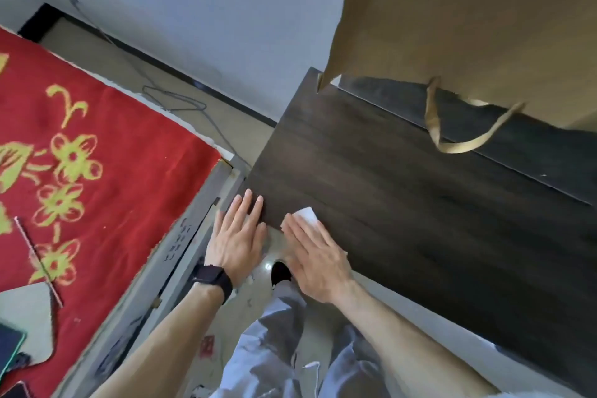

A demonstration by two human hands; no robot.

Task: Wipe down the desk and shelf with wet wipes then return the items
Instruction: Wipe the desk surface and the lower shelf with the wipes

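Observation:
The dark wood desk (403, 210) fills the right half of the head view. My right hand (315, 255) lies flat with straight fingers on a white wet wipe (307, 215), pressing it onto the desk's near left corner. My left hand (237, 236), with a black watch on the wrist, rests flat with straight fingers at the desk's left edge, fingertips touching the corner. It holds nothing that I can see.
A brown paper bag (468, 26) with a looped handle (452, 139) hangs over the desk's far side. A bed with a red flowered blanket (90, 171) and grey frame stands to the left. Grey cable lies on the floor by the wall.

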